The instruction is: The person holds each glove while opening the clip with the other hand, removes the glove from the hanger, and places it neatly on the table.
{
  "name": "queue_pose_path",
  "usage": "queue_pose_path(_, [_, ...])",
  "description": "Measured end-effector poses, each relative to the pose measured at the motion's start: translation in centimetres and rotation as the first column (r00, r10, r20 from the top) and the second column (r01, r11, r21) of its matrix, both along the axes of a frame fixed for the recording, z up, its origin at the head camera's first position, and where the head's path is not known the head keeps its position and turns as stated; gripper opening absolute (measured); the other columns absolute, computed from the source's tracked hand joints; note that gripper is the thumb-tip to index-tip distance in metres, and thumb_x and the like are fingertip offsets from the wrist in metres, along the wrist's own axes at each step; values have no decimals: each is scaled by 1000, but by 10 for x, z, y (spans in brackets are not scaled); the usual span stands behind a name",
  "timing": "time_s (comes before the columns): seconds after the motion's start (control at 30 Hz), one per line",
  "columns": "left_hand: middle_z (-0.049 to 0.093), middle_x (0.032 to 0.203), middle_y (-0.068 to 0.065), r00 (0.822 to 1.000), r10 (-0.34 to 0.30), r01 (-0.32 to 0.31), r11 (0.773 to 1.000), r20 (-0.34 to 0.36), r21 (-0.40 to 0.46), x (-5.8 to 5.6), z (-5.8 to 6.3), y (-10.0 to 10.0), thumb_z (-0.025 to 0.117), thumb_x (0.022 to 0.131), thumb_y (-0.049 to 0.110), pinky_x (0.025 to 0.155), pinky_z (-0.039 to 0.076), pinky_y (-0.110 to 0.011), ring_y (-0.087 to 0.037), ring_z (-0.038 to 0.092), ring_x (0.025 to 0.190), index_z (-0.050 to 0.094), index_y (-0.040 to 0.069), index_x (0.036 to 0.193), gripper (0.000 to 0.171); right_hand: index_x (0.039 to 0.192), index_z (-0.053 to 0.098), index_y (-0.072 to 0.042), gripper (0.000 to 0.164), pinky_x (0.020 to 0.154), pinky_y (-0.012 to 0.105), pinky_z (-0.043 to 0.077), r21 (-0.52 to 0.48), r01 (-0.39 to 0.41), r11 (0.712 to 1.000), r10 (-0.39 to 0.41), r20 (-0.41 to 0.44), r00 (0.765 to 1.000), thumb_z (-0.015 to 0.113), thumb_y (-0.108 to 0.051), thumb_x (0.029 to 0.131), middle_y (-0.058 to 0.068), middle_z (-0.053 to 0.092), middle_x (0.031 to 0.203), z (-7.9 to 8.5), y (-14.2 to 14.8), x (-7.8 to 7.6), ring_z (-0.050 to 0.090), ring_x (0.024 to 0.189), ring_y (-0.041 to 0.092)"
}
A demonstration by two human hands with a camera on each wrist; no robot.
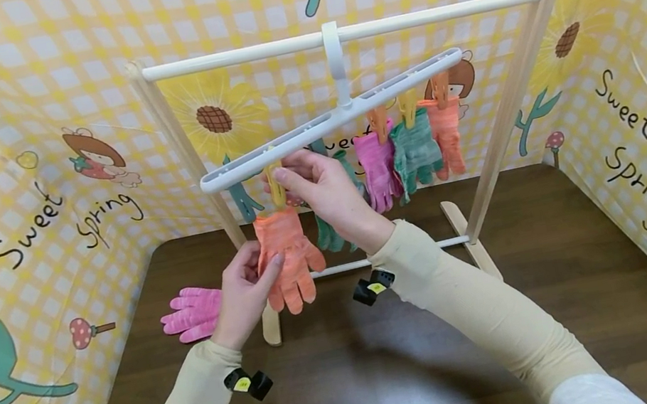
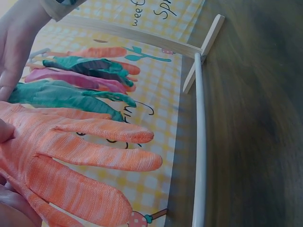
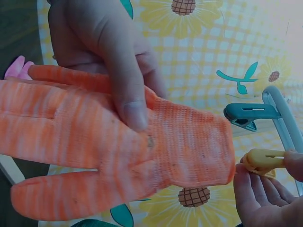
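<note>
An orange knitted glove hangs fingers down beneath the low left end of a white hanger. My left hand grips it, thumb on the front and fingers behind; in the right wrist view the thumb presses near the cuff. My right hand pinches a yellow clothes peg on the hanger, right at the cuff's edge. Whether the peg's jaws hold the cuff, I cannot tell. Left of it hangs a teal peg with no glove. A green glove hangs behind, partly hidden.
The hanger hooks over the white bar of a wooden rack. On its raised right side, pegs hold a pink glove, a green glove and another orange glove. A pink glove lies on the brown table.
</note>
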State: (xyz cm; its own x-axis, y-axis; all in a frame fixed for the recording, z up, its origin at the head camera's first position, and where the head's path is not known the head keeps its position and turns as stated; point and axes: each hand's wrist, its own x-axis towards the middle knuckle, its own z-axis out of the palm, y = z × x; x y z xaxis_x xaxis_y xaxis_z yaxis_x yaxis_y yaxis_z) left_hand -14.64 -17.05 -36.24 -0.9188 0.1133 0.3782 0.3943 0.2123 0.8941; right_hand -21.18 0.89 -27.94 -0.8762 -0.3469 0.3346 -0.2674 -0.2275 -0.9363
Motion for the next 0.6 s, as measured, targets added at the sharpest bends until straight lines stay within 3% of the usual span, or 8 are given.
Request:
queue_pose_path(0.23, [56, 76, -10, 1000, 18, -17, 999, 11, -39, 1, -8, -6, 62, 90, 10, 51, 43, -24, -17, 51, 60, 58, 2, 102, 15, 119, 56, 0, 28, 77, 31, 51, 44, 40, 998, -40, 3, 999, 55, -13, 95, 20, 63, 108, 13, 1, 14, 59, 88, 19])
queue_pose_path(0.47, [59, 80, -13, 999, 22, -20, 998, 24, -62, 1, -12, -9, 62, 90, 10, 54, 45, -23, -24, 53, 64, 58, 3, 104, 17, 118, 58, -1, 27, 74, 30, 51, 60, 64, 996, -60, -64, 996, 54, -15, 95, 14, 67, 102, 17, 3, 19, 60, 84, 18])
queue_pose_path(0.6, [60, 81, -13, 999, 26, -24, 998, 23, -63, 2, -13, -10, 62, 90, 9, 55, 45, -23, -19, 53, 64, 59, 3, 104, 16, 118, 58, -2, 27, 73, 30, 51, 50, 62, 997, -58, -76, 995, 55, -15, 95, 12, 68, 100, 17, 3, 19, 58, 81, 19])
